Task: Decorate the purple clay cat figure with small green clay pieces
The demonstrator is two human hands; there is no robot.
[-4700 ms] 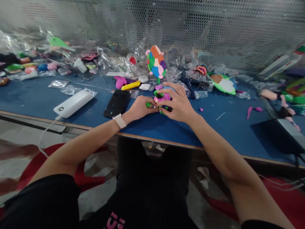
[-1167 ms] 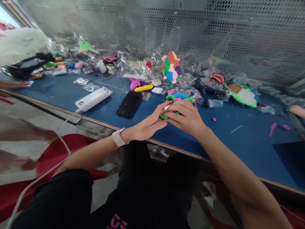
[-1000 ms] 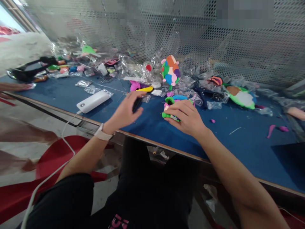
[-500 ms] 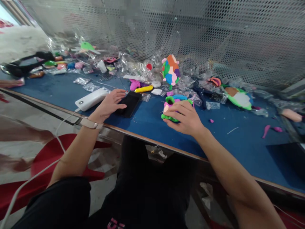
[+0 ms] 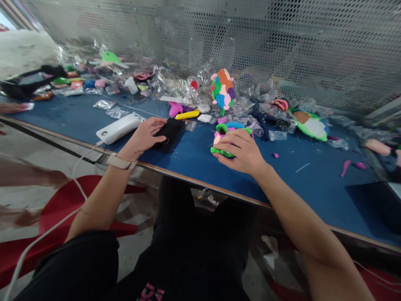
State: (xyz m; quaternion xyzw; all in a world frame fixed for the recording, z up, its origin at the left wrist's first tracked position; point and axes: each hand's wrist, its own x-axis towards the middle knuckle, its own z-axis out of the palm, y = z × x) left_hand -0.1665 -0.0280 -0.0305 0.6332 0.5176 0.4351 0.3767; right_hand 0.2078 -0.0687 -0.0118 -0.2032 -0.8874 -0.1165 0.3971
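My left hand [image 5: 146,136] rests on the near left part of a black phone [image 5: 171,134], its fingers apart and nothing held in them. A white power bank [image 5: 118,128] with a cable lies just left of that hand. My right hand [image 5: 240,151] is curled over a green, pink and blue clay model [image 5: 221,130] on the blue table, hiding much of it. Behind the model stands a multicoloured clay piece [image 5: 224,93]. A yellow clay strip [image 5: 187,115] and a magenta clay lump [image 5: 175,109] are beyond the phone.
Clear plastic packets [image 5: 172,85] and clay bits line the table's back, against a perforated metal panel [image 5: 266,42]. A green-edged clay piece [image 5: 310,126] sits back right, a black flat object [image 5: 376,205] front right. Another person's hand [image 5: 14,108] is at far left.
The view has shifted slightly, moving the table items a little left and up. Both hands keep nearly the same places on the phone and the clay model.
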